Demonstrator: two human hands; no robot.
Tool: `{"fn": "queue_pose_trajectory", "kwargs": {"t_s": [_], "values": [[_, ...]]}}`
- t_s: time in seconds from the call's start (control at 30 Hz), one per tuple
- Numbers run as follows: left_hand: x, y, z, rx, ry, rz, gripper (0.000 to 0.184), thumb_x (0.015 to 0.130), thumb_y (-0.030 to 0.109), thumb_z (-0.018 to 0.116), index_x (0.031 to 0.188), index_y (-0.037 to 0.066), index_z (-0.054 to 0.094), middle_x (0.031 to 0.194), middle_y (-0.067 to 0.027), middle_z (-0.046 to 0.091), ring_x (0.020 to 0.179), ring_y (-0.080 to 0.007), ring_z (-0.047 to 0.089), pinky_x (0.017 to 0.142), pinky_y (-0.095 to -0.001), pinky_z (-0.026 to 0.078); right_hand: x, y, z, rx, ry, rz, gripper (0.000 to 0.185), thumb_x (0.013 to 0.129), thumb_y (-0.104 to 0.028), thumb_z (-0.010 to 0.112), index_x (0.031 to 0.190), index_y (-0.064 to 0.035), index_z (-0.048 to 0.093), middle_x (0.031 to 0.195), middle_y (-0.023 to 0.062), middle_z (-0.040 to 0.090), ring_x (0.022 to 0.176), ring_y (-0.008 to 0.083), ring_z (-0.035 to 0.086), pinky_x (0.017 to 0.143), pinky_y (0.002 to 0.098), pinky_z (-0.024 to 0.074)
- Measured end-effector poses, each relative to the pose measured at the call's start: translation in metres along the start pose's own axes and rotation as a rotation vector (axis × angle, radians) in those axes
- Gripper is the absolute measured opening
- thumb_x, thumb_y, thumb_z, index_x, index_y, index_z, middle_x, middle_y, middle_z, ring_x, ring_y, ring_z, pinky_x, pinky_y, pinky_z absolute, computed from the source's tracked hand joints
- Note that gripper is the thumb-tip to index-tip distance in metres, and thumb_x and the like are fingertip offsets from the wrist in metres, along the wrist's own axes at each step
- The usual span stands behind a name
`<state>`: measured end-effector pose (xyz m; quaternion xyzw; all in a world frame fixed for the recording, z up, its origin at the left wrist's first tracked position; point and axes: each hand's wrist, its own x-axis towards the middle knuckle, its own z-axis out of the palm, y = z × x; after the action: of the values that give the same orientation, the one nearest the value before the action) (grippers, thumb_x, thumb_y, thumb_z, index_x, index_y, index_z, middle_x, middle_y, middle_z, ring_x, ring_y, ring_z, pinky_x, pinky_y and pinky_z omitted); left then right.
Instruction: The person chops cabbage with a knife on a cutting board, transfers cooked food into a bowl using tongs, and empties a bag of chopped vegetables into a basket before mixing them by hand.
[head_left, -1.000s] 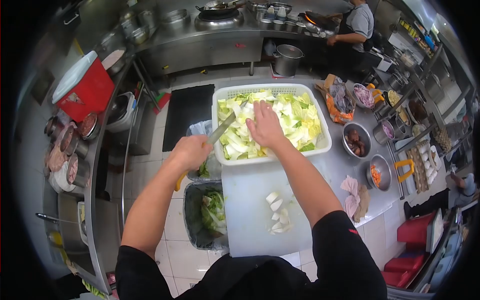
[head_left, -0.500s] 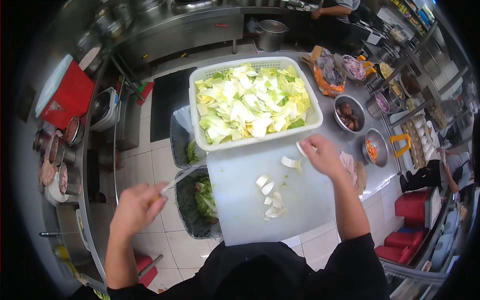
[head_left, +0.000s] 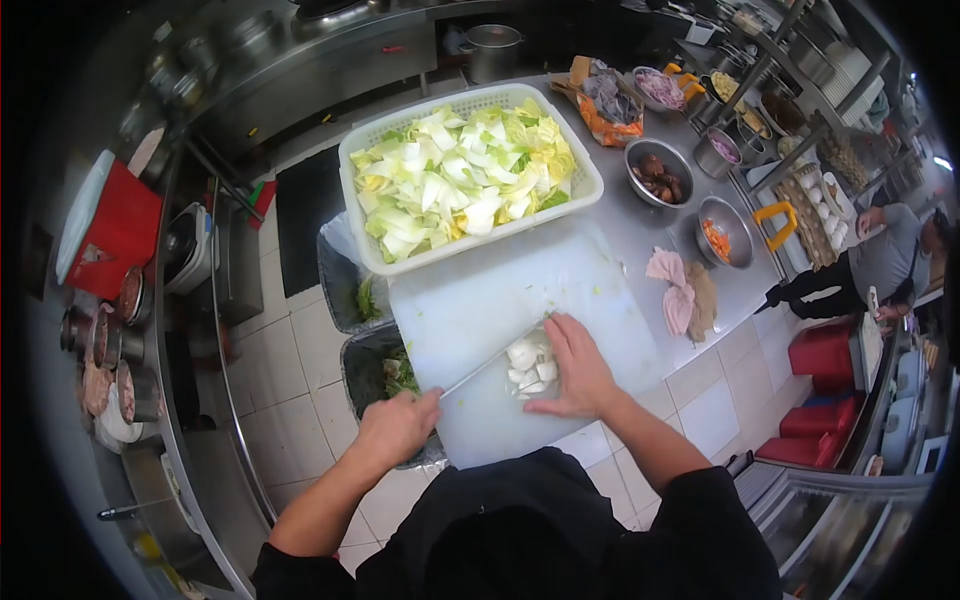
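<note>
My left hand [head_left: 397,427] is closed round the handle of a knife [head_left: 490,362], whose blade reaches right over the white cutting board [head_left: 440,310] along the left of some white vegetable pieces [head_left: 531,362]. My right hand [head_left: 580,372] rests on the board at the right of these pieces, thumb and fingers apart, cupped beside them. Behind the board stands a white basket [head_left: 375,262] heaped with chopped cabbage [head_left: 450,175].
Two lined bins [head_left: 348,372] with leaf scraps stand left of the board. Pink cloths [head_left: 676,295], a bowl of carrot pieces [head_left: 722,235] and a bowl of brown food [head_left: 658,175] lie right. A person [head_left: 890,255] stands far right.
Both hands have moved in over the board. The knife has swung from the bins to the white pieces, which are now gathered together. My right hand has opened, and the view has shifted.
</note>
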<state>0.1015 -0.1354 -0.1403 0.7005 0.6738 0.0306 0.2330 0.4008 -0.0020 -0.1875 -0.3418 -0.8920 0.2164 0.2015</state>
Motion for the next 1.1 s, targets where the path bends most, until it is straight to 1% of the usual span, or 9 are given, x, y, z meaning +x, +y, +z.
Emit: {"fn": "queue_pose_trajectory", "kwargs": {"t_s": [0.1,0.33,0.4,0.63,0.77,0.87,0.9,1.0,1.1], "values": [[-0.013,0.000,-0.005,-0.233,-0.127,-0.099,0.037,0.098,0.030,0.056,0.131,0.013,0.059,0.103,-0.0209,0.070,0.095,-0.0388,0.067,0.082,-0.0471,0.053,-0.009,-0.022,0.012,-0.122,0.047,0.078,0.112,0.063,-0.063,0.082,0.144,0.0011,0.040,0.147,0.0275,0.035,0.135,0.0487,0.034,0.112,0.0597,0.0286],[-0.012,-0.018,0.021,-0.438,-0.115,-0.187,0.044,0.098,0.029,0.056,0.137,0.008,0.055,0.094,-0.0238,0.070,0.088,-0.0420,0.068,0.082,-0.0461,0.054,0.020,-0.055,0.058,-0.345,0.187,0.271,0.079,0.078,-0.053,0.075,0.137,-0.0068,0.051,0.138,0.0258,0.040,0.132,0.0455,0.036,0.109,0.0646,0.0274],[-0.007,-0.012,0.038,-0.399,-0.062,0.032,0.044,0.097,0.028,0.057,0.136,0.006,0.055,0.090,-0.0246,0.069,0.084,-0.0428,0.068,0.079,-0.0464,0.054,0.019,-0.052,0.065,-0.307,0.299,0.322,0.063,0.081,-0.043,0.075,0.131,-0.0093,0.056,0.132,0.0235,0.044,0.128,0.0440,0.040,0.108,0.0615,0.0294],[0.022,0.068,0.053,-0.477,-0.147,0.091,0.049,0.098,0.030,0.057,0.138,0.003,0.052,0.092,-0.0234,0.070,0.085,-0.0429,0.068,0.077,-0.0462,0.054,0.020,-0.012,0.073,0.023,0.910,0.595,0.026,0.078,-0.010,0.071,0.103,-0.0062,0.067,0.118,0.0195,0.052,0.113,0.0385,0.051,0.101,0.0478,0.0414],[0.029,0.074,0.041,-0.527,-0.058,0.136,0.051,0.098,0.030,0.057,0.139,0.000,0.049,0.090,-0.0233,0.069,0.082,-0.0436,0.067,0.074,-0.0459,0.053,0.047,-0.007,0.054,0.112,1.048,0.580,0.021,0.075,-0.003,0.069,0.096,-0.0043,0.069,0.114,0.0162,0.055,0.105,0.0328,0.058,0.093,0.0397,0.0486],[0.035,0.070,-0.003,-0.540,0.090,0.092,0.053,0.099,0.029,0.057,0.141,0.000,0.046,0.089,-0.0243,0.069,0.080,-0.0455,0.066,0.072,-0.0463,0.053,0.112,-0.024,0.019,0.111,1.083,0.360,0.020,0.076,-0.004,0.069,0.096,-0.0040,0.069,0.111,0.0155,0.057,0.108,0.0324,0.058,0.094,0.0396,0.0478],[0.038,0.068,-0.023,-0.493,0.124,0.050,0.056,0.099,0.029,0.057,0.145,0.000,0.043,0.082,-0.0195,0.069,0.070,-0.0374,0.068,0.066,-0.0424,0.054,0.140,-0.032,0.008,0.116,1.101,0.285,0.020,0.076,-0.003,0.069,0.097,-0.0039,0.069,0.110,0.0155,0.058,0.108,0.0323,0.058,0.095,0.0397,0.0477],[0.053,0.045,-0.058,-0.704,0.226,-0.102,0.051,0.099,0.029,0.054,0.142,0.003,0.048,0.080,-0.0258,0.067,0.078,-0.0443,0.067,0.073,-0.0495,0.052,0.226,-0.042,-0.010,0.223,1.084,0.127,0.019,0.081,-0.011,0.070,0.098,-0.0047,0.069,0.110,0.0157,0.062,0.110,0.0321,0.058,0.099,0.0400,0.0453],[0.042,0.005,-0.076,-0.722,0.383,-0.163,0.053,0.099,0.031,0.053,0.144,0.004,0.045,0.086,-0.0244,0.070,0.084,-0.0415,0.068,0.078,-0.0464,0.052,0.290,-0.014,-0.008,0.249,0.614,0.160,0.040,0.094,-0.033,0.063,0.122,-0.0049,0.067,0.127,0.0222,0.063,0.123,0.0342,0.056,0.104,0.0384,0.0424]]}}
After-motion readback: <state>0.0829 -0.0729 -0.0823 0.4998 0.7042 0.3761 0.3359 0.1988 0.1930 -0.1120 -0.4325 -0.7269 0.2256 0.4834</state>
